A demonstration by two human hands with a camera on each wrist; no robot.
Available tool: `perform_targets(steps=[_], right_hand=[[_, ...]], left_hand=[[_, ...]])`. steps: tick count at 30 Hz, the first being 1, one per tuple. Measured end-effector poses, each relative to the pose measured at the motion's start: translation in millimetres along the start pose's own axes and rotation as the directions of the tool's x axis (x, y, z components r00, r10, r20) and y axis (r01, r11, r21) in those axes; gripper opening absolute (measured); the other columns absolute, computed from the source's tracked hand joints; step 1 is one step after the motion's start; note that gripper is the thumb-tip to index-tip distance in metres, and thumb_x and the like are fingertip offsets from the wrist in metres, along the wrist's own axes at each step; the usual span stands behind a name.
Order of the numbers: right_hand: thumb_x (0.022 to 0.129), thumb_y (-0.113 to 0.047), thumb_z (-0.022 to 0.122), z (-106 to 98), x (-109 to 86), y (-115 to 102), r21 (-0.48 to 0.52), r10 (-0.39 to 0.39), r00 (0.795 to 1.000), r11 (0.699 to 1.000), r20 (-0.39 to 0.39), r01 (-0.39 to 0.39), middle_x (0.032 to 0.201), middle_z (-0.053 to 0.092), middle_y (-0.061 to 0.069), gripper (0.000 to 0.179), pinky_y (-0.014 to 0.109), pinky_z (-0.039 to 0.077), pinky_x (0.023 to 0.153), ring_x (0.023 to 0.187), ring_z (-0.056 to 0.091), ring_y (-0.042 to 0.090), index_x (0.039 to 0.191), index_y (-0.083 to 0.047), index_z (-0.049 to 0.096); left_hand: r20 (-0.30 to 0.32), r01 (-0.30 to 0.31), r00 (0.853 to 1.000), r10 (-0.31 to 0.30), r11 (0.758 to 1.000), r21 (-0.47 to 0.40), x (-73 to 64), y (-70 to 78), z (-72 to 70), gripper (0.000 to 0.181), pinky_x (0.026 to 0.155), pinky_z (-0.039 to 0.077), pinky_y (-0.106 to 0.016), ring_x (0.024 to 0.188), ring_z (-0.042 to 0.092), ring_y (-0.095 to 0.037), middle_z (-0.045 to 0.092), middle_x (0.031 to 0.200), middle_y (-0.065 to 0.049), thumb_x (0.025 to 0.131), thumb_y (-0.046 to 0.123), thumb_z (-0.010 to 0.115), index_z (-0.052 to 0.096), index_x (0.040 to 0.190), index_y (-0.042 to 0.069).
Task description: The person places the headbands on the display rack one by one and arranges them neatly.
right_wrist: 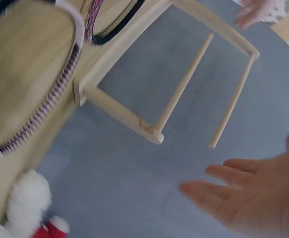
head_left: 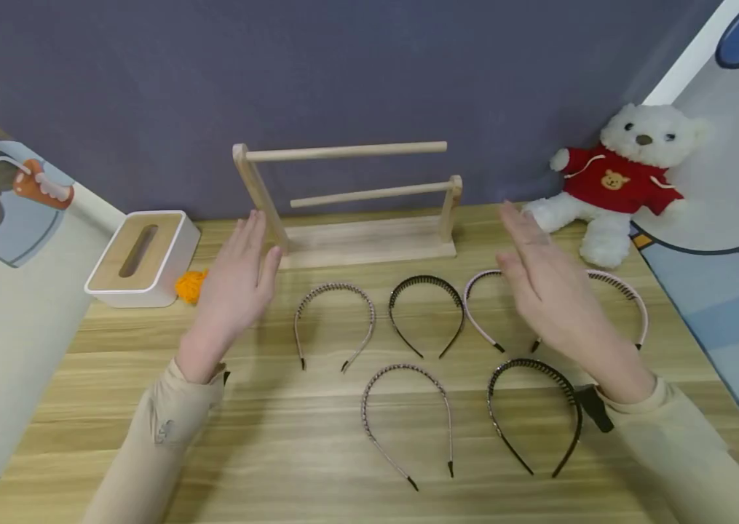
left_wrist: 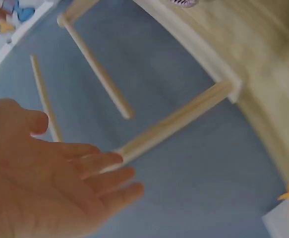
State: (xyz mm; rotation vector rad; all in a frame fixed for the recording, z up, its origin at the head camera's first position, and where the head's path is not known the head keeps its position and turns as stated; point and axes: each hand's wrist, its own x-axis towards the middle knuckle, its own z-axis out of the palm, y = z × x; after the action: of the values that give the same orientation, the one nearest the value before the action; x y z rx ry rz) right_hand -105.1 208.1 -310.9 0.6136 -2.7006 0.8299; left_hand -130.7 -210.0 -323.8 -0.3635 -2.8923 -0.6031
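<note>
My left hand (head_left: 231, 291) is raised left of a wooden two-bar rack (head_left: 369, 244), fingers straight and holding nothing. On the other side my right hand (head_left: 549, 291) hovers with fingers extended, likewise bare. It partly covers two pink headbands: one (head_left: 469, 302) at its left, another (head_left: 644, 316) at its right. Between the hands lie a mauve headband (head_left: 335, 286) and a black toothed headband (head_left: 427, 279). Nearer the front are a second mauve headband (head_left: 365, 411) and a second black headband (head_left: 533, 362). Both rack bars carry nothing; each joins just one post.
A white tissue box (head_left: 175, 284) with a wooden lid stands at the back left, an orange fluffy ball (head_left: 191, 286) beside it. A white teddy bear (head_left: 651, 138) in a red top sits at the back right. Behind the table rises a dark blue-grey panel (head_left: 343, 73).
</note>
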Motion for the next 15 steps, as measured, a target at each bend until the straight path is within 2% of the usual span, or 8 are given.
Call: perform_targets(steps=[2,4,7,10,12,15], right_hand=[[0.119,-0.039,0.027,-2,-4.1,1,0.157,0.036,0.999,0.987,-0.015,-0.033,0.168,0.036,0.021,0.061,0.044,0.029,0.125,0.153,0.034,0.047,0.165,0.001,0.035],[0.12,-0.037,0.024,-4,-8.6,1,0.307,0.084,0.996,0.949,-0.022,-0.073,0.163,0.044,0.022,0.059,0.03,0.036,0.118,0.146,0.043,0.044,0.162,-0.001,0.042],[0.12,-0.035,0.022,-6,-17.6,2,0.444,0.149,0.988,0.888,-0.033,-0.12,0.154,0.055,0.018,0.057,0.014,0.044,0.103,0.137,0.055,0.029,0.157,-0.002,0.05],[0.121,-0.03,0.021,-6,-32.5,5,0.476,0.182,0.982,0.869,-0.054,-0.134,0.142,0.064,0.007,0.056,0.014,0.05,0.096,0.125,0.062,0.012,0.15,0.002,0.056],[0.121,-0.027,0.022,-6,-44.7,8,0.462,0.187,0.981,0.876,-0.061,-0.138,0.135,0.068,-0.001,0.054,0.015,0.052,0.092,0.118,0.064,0.006,0.145,0.006,0.059],[0.12,-0.02,0.026,-5,-63.4,17,0.426,0.189,0.981,0.892,-0.043,-0.153,0.125,0.07,-0.012,0.05,0.014,0.054,0.087,0.111,0.066,0.004,0.139,0.008,0.063]], left_hand=[[-0.02,0.025,0.999,-0.027,0.995,-0.097,4.7,-11.0,2.0,0.066,0.125,0.024,-0.061,0.155,0.028,-0.049,0.026,0.169,-0.029,0.118,0.035,0.033,0.019,0.166,-0.007],[-0.041,0.064,0.996,-0.073,0.98,-0.19,10.2,-22.9,4.8,0.064,0.12,0.031,-0.062,0.148,0.039,-0.052,0.035,0.164,-0.032,0.118,0.029,0.035,0.018,0.165,-0.01],[-0.048,0.112,0.99,-0.131,0.952,-0.284,18.8,-39.2,10.5,0.062,0.114,0.041,-0.064,0.139,0.049,-0.054,0.042,0.157,-0.037,0.117,0.021,0.036,0.014,0.163,-0.016],[0.005,0.151,0.987,-0.159,0.925,-0.348,28.1,-49.8,18.5,0.061,0.112,0.043,-0.062,0.139,0.049,-0.053,0.041,0.157,-0.038,0.117,0.018,0.035,0.012,0.162,-0.017],[0.047,0.172,0.985,-0.167,0.907,-0.385,34.1,-53.9,25.4,0.06,0.114,0.041,-0.061,0.142,0.046,-0.053,0.039,0.159,-0.038,0.118,0.017,0.034,0.012,0.163,-0.016],[0.052,0.185,0.982,-0.179,0.893,-0.411,40.5,-57.8,36.6,0.056,0.118,0.037,-0.059,0.145,0.042,-0.052,0.038,0.159,-0.038,0.118,0.015,0.033,0.017,0.162,-0.017]])
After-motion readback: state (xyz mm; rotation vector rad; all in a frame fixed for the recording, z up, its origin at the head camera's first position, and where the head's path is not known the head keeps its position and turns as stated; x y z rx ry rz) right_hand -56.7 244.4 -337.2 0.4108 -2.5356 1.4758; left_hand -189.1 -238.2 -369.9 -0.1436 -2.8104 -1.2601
